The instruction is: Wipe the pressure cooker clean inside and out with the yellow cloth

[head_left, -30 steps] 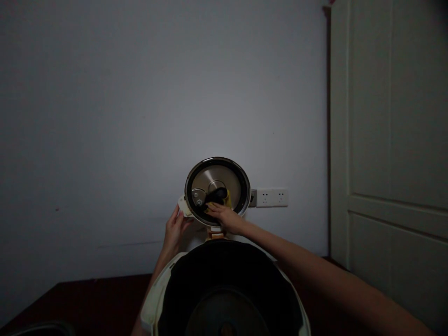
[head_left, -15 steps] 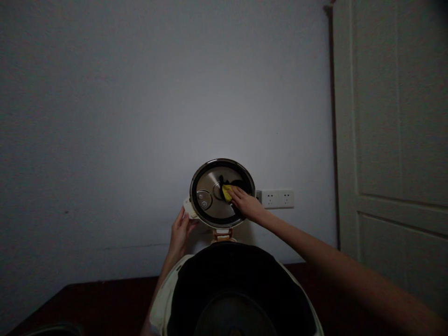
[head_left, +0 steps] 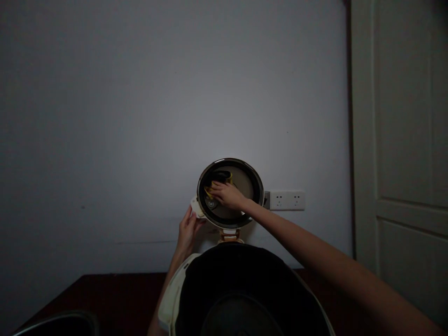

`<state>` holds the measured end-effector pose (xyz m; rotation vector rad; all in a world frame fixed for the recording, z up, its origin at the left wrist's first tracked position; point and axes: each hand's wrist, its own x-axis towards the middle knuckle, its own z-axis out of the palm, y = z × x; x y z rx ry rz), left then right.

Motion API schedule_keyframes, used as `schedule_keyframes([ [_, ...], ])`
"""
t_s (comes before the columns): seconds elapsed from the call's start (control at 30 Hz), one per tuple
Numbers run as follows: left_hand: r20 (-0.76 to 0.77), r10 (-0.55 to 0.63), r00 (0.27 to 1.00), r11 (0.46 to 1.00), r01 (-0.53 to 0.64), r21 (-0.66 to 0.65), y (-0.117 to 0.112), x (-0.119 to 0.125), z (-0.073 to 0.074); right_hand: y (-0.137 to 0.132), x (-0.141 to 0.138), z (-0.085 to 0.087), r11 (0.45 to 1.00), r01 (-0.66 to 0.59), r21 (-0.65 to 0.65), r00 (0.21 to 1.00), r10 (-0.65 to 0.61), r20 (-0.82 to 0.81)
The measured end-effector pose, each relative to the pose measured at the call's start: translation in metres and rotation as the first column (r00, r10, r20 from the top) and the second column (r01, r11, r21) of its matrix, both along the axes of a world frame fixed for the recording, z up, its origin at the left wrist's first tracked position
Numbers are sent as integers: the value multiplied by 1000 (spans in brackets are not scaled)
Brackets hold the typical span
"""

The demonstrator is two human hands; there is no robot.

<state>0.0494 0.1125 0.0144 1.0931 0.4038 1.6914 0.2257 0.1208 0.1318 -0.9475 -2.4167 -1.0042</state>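
Note:
A white rice cooker (head_left: 171, 303) stands open in front of me, its dark inner pot (head_left: 245, 289) facing up. The hinged lid (head_left: 248, 184) stands upright against the wall, showing its round steel inner plate. My right hand (head_left: 227, 195) presses a yellow cloth (head_left: 209, 191) against the left part of that plate, fingers closed on the cloth. My left hand (head_left: 187, 231) grips the lid's white latch tab at its lower left edge.
The cooker sits on a dark wooden table (head_left: 105, 298). The rim of a metal bowl (head_left: 59, 322) shows at the bottom left. A white wall socket (head_left: 287, 199) is right of the lid. A white door (head_left: 402, 140) fills the right side.
My right hand has slid the yellow cloth from the plate's right side to its left. The left hand stays on the lid's edge. The view has shifted a little.

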Motion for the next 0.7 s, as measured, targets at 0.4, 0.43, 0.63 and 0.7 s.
schedule_keyframes([
  [0.4,4,-1,1000,1000,1,-6,5,-1,-1,-11,52,15,955,296,4,905,-280,-320],
  [0.43,0,1,1000,1000,-1,-8,5,-1,-2,-15,54,8,944,330,7,886,-308,-347],
  [0.63,9,9,1000,999,-9,-38,2,0,-1,-43,57,-30,878,471,-83,833,-473,-285],
  [0.7,17,9,1000,999,-8,-48,2,1,0,-50,57,-40,871,468,-147,846,-490,-208],
])
